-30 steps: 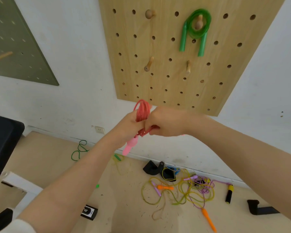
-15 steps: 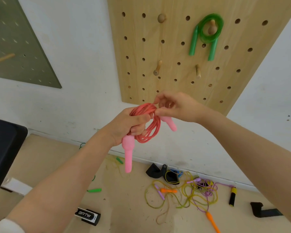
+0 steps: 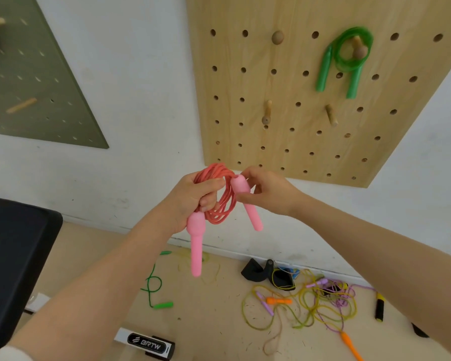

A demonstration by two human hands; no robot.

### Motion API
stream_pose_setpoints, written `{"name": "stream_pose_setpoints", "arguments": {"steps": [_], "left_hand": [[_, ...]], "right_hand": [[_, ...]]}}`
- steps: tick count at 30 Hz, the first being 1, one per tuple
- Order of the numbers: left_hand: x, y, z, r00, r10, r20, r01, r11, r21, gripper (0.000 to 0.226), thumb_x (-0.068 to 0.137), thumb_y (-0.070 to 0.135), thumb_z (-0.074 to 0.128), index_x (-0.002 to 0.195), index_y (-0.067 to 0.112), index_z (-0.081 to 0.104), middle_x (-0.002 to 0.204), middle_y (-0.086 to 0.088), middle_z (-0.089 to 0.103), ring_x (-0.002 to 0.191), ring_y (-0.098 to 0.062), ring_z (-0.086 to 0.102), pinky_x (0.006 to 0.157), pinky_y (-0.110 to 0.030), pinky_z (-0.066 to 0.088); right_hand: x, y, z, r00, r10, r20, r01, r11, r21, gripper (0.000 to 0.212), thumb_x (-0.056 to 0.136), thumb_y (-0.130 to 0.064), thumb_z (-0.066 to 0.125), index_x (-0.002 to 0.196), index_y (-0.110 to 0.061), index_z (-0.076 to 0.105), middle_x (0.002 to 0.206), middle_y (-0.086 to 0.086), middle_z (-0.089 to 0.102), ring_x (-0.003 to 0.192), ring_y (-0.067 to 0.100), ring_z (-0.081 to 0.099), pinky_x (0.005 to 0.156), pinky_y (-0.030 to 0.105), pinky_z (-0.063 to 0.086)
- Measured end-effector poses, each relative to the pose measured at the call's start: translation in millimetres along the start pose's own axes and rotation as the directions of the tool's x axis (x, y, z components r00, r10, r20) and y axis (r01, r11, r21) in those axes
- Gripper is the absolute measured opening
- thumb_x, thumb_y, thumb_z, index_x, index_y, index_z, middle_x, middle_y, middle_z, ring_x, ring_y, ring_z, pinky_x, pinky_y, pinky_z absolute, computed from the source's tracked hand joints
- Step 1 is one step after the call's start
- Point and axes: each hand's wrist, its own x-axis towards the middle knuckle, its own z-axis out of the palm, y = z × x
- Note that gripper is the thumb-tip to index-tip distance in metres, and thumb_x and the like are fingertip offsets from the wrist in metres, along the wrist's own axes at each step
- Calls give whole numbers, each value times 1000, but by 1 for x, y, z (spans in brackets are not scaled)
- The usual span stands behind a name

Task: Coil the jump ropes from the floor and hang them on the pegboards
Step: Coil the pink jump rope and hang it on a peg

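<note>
- Where the white wall fills the view, we count two pegboards: one light wooden pegboard point(image 3: 292, 142) with four wooden pegs, and one olive-green pegboard point(image 3: 37, 100).
- We see one coiled green jump rope point(image 3: 345, 58) hanging on the upper right peg.
- Several loose ropes lie tangled on the beige floor point(image 3: 219, 308).
- Our left hand point(image 3: 190, 199) grips the coiled pink jump rope point(image 3: 220, 201) below the wooden board.
- Our right hand point(image 3: 268, 195) pinches one pink handle point(image 3: 246, 201); the other dangles.

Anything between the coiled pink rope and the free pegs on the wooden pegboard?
Nothing. Head view: the pink rope sits below the wooden pegboard, with only bare board and wall up to the pegs.
</note>
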Motion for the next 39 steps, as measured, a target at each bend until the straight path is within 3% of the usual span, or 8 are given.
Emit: {"name": "stream_pose_setpoints", "arguments": {"steps": [8,11,14,20,24,29,35,39], "left_hand": [[-6,0,-43,994,-4,-106,63,825,562,28,79,18,70,66,12,45,44,3,46,38,-9,39,44,-18,36],[-10,8,-56,996,-31,-88,77,809,583,15,78,6,64,73,10,51,48,0,48,39,-9,42,46,-19,39],[-13,15,-68,997,-65,-47,75,964,256,20,79,-7,50,68,9,47,43,0,43,39,-13,38,43,-20,36],[-16,24,-74,994,35,-103,-27,997,75,11,79,-1,62,78,11,62,64,-2,60,59,-12,56,57,-23,45],[-25,17,-77,994,98,-52,-87,979,184,38,66,1,71,100,-9,56,72,-13,57,62,-19,58,57,-25,49],[-33,18,-68,883,407,-232,-297,869,395,40,65,8,78,82,36,54,94,-1,58,77,-10,59,59,-11,46],[-32,22,-63,860,383,-339,-404,915,9,71,40,37,72,106,41,47,130,-10,50,83,-6,63,70,-23,52],[-31,12,-75,869,460,-182,-467,884,4,86,56,4,74,129,26,32,93,20,68,72,2,63,61,-19,52]], "right_hand": [[18,-49,-16,983,-41,179,162,647,-745,26,90,-38,48,111,-24,45,83,-6,49,79,20,50,54,26,32],[28,-74,-13,982,-133,136,191,690,-698,28,88,-39,50,110,-22,45,77,-7,47,76,21,49,57,28,34],[35,-95,-14,962,-274,19,222,736,-640,34,88,-39,53,116,-21,47,93,-6,51,79,21,49,62,30,36],[25,-110,22,731,-615,-297,265,657,-706,26,79,-35,56,98,-17,54,86,3,59,47,24,50,37,21,34],[13,-103,56,560,-750,-353,372,608,-701,17,85,-27,52,97,-18,43,99,2,46,52,20,51,38,20,29],[12,-104,73,449,-808,-382,401,564,-722,22,79,-11,59,93,-14,42,98,2,40,54,23,46,45,27,36],[14,-110,85,541,-775,-326,495,607,-622,22,77,-4,55,96,-15,51,105,5,37,68,28,50,57,32,46],[11,-109,88,627,-689,-365,581,725,-371,36,72,-6,68,100,-18,48,101,4,35,70,27,53,54,35,49]]}}
